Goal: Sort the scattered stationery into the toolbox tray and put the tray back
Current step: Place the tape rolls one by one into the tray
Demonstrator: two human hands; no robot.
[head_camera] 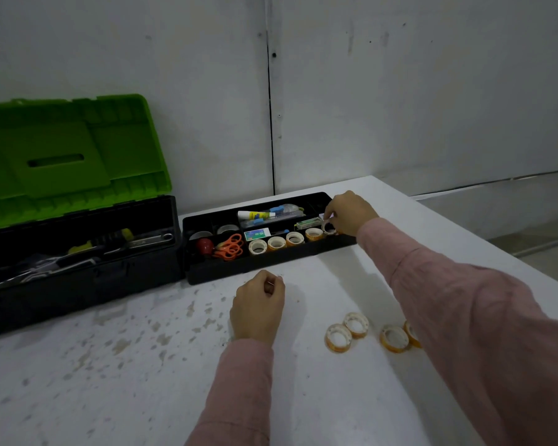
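Note:
The black toolbox tray (271, 263) stands on the white table beside the open toolbox (78, 246). Its front row holds several tape rolls (276, 243), with orange scissors (230, 246) at the left and a glue tube (256, 215) behind. My right hand (348, 212) reaches over the tray's right end and pinches a tape roll (329, 227) at the end of that row. My left hand (258, 305) rests on the table in front of the tray, fingers curled, holding nothing. Several loose tape rolls (356, 324) lie on the table near my right forearm.
The toolbox has a green lid (68, 156) raised against the wall and tools inside its black base. The wall runs close behind the tray. The table's right edge (464, 233) drops off to the floor. The tabletop at the left is stained.

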